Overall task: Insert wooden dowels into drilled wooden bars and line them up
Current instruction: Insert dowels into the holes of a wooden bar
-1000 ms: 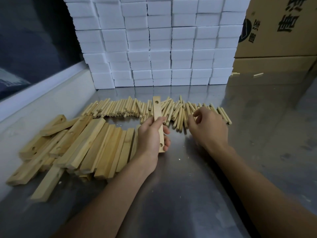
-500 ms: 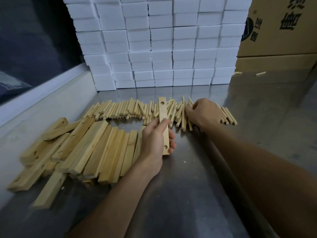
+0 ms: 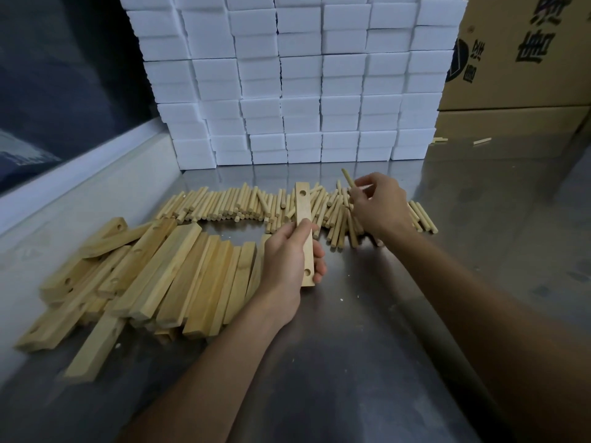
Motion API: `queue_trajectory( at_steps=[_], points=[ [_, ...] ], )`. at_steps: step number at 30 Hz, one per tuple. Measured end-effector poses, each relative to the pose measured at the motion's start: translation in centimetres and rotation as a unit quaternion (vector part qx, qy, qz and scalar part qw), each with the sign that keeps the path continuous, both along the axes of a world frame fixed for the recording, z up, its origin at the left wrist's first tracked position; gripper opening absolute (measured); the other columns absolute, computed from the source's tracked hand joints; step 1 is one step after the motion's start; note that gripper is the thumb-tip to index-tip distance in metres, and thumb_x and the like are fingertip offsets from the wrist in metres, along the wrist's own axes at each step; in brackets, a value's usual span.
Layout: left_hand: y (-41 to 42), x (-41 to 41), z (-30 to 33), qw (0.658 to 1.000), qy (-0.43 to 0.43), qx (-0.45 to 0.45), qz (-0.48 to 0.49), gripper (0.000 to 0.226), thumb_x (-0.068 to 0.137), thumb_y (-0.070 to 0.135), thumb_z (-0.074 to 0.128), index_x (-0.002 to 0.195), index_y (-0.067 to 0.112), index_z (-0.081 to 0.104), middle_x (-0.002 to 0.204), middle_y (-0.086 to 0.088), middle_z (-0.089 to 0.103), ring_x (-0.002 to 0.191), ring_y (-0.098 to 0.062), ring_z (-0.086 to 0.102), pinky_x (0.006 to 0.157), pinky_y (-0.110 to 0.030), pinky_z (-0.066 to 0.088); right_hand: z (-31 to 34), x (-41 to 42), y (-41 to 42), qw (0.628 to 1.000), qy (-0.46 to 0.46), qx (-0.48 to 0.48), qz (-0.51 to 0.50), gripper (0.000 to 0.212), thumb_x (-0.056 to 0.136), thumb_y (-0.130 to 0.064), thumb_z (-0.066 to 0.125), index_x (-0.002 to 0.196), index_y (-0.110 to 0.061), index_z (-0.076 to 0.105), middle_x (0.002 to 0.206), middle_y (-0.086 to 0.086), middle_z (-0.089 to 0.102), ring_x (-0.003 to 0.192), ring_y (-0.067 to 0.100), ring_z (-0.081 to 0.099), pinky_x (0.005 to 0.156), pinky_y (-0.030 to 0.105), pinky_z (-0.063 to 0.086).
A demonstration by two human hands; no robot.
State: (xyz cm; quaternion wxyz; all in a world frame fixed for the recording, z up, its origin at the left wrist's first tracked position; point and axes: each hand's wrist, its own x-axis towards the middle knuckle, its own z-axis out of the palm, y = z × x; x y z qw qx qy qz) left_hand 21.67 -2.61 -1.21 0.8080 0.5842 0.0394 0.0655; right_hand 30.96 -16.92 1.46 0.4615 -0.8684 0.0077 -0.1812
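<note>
My left hand (image 3: 287, 260) grips a drilled wooden bar (image 3: 303, 209) lengthwise, a hole showing at each end. My right hand (image 3: 380, 203) pinches one wooden dowel (image 3: 348, 179) lifted above the row of loose dowels (image 3: 230, 204) that lies across the metal table. A pile of wooden bars (image 3: 153, 273) sits to the left of my left hand, some with holes visible.
A wall of stacked white foam blocks (image 3: 297, 81) stands behind the dowels. Cardboard boxes (image 3: 518, 59) fill the back right, with two stray dowels (image 3: 481, 141) at their foot. A raised ledge (image 3: 80, 183) borders the steel table (image 3: 367, 330) on the left.
My right hand has picked a dowel out of the row and raised it. My left hand keeps holding the bar in about the same place.
</note>
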Motion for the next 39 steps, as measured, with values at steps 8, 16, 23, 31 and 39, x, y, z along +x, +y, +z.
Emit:
queue_trajectory(
  at_steps=[8,16,23,31,39],
  points=[
    [0.0,-0.2,0.1,1.000,-0.001,0.009,0.001,0.021,0.101,0.022,0.051,0.092,0.008,0.063,0.058,-0.006,0.055,0.042,-0.020,0.048,0.038,-0.024,0.034,-1.1,-5.3,-0.8,0.990,-0.059,0.051,0.118,0.037,0.106,-0.019,0.038,0.141,-0.030,0.041,0.086,-0.006,0.058,0.064,0.012,0.060,0.061,0.040,0.055],
    [0.0,-0.2,0.1,1.000,-0.008,0.016,-0.005,0.019,0.101,0.020,0.052,0.094,0.006,0.063,0.059,-0.006,0.055,0.043,-0.020,0.048,0.039,-0.024,0.035,-1.4,-6.1,-1.4,0.981,-0.164,0.052,0.092,0.013,0.100,-0.027,0.056,0.108,-0.028,0.066,0.088,-0.013,0.065,0.086,0.006,0.062,0.071,0.029,0.054],
    [0.0,-0.2,-0.1,0.997,-0.048,0.057,-0.013,0.013,0.098,0.017,0.055,0.100,0.020,0.067,0.068,-0.005,0.057,0.047,-0.022,0.050,0.041,-0.028,0.039,-1.3,-6.8,-1.3,0.972,-0.208,0.024,0.108,0.011,0.094,-0.025,0.068,0.101,-0.019,0.074,0.080,-0.015,0.066,0.068,0.010,0.063,0.056,0.024,0.049],
    [-0.1,-0.5,0.2,0.965,-0.131,0.226,0.032,0.042,0.100,0.031,0.054,0.106,0.071,0.047,0.090,0.011,0.063,0.047,-0.013,0.059,0.041,-0.026,0.046,-1.1,-7.3,-0.7,0.959,-0.260,-0.013,0.114,0.010,0.093,-0.015,0.068,0.101,-0.013,0.073,0.075,-0.020,0.061,0.060,-0.003,0.057,0.057,0.006,0.036],
    [0.2,-0.1,-0.1,0.960,-0.162,0.224,0.044,0.043,0.096,0.024,0.060,0.105,0.065,0.053,0.092,0.025,0.066,0.048,-0.009,0.056,0.043,-0.017,0.042,-1.3,-7.2,-0.9,0.960,-0.256,-0.032,0.112,0.013,0.092,-0.020,0.071,0.101,-0.012,0.074,0.084,-0.008,0.070,0.062,-0.006,0.057,0.060,0.006,0.038]
  ],
)
